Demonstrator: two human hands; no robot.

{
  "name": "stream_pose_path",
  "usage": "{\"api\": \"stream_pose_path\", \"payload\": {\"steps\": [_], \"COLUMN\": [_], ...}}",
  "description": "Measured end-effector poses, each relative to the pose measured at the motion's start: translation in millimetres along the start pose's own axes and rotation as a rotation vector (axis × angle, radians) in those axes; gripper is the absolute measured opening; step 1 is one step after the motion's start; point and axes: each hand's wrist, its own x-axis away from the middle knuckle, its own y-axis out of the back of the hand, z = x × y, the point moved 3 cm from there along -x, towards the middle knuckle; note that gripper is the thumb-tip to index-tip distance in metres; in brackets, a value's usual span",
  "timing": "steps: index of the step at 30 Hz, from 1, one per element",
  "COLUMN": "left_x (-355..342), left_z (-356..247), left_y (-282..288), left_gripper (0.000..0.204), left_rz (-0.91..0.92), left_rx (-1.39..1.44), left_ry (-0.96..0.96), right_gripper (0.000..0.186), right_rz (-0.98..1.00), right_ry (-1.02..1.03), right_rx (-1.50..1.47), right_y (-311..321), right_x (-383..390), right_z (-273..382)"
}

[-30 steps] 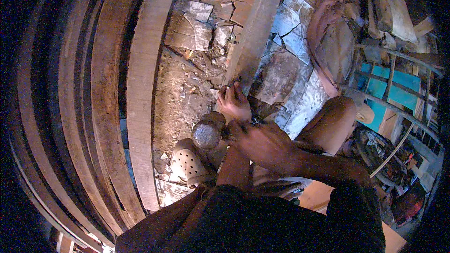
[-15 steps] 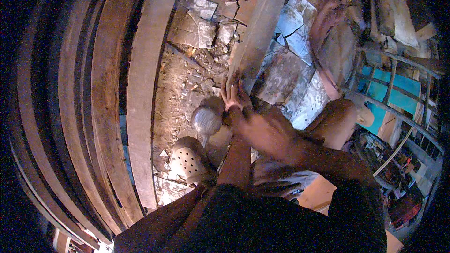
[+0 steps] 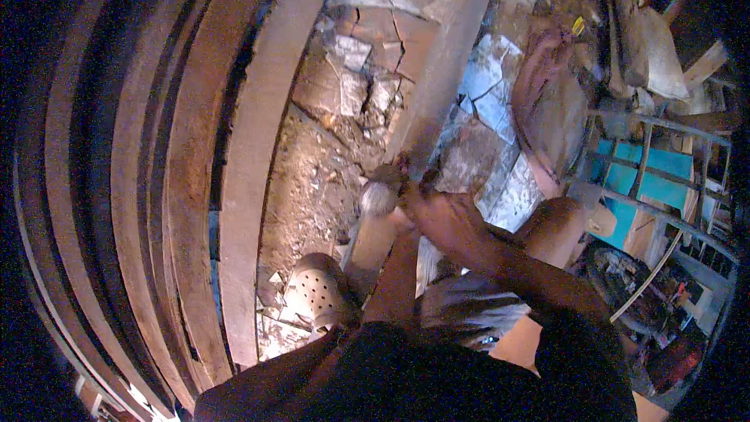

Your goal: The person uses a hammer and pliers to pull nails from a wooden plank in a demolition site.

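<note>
A long grey-brown plank [image 3: 441, 62] runs away from me over the broken ground. My left hand [image 3: 400, 174] is at the plank, its fingers lost in shadow and blur. My right hand [image 3: 449, 221] crosses over my left wrist, closed in a fist on a tool. The tool's rounded grey head [image 3: 380, 197] shows at the plank's left edge, close to my left hand. Its handle is hidden and its exact kind is unclear.
Several long beams [image 3: 262, 148] stand along my left. A tan perforated clog [image 3: 316, 289] is on my foot. Broken tiles [image 3: 488, 70] and rubble cover the ground. On the right are a reddish cloth [image 3: 543, 70], a metal frame [image 3: 648, 164] and a teal panel [image 3: 652, 176].
The tool's head has swung right, from over the rubble to the plank's edge by my left hand. My left fingers, spread and lit before, are now dark. The whole view has shifted slightly.
</note>
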Motion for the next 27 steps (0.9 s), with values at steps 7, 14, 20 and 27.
{"api": "stream_pose_path", "payload": {"steps": [7, 14, 20, 27], "left_x": [10.3, 4.8, 16.4, 13.2], "left_z": [-1.0, -0.8, -1.7, 2.6], "left_y": [0.1, -8.4, -0.7, -3.3], "left_gripper": [0.025, 0.026, 0.025, 0.025], "left_rz": [0.063, 0.065, 0.099, 0.102], "left_rx": [-0.013, 0.042, 0.049, 0.089], "left_ry": [-0.076, -0.035, -0.015, 0.024], "right_gripper": [0.029, 0.042, 0.049, 0.037], "right_rz": [-0.404, 0.071, -0.358, -0.061], "right_ry": [0.199, 0.064, 0.304, 0.073], "right_rx": [0.073, 0.309, 0.176, 0.193], "right_y": [25.5, 8.1, 35.9, 20.2], "right_x": [27.9, -5.1, 22.8, -7.1], "right_z": [24.8, -12.5, 30.6, -2.3]}}
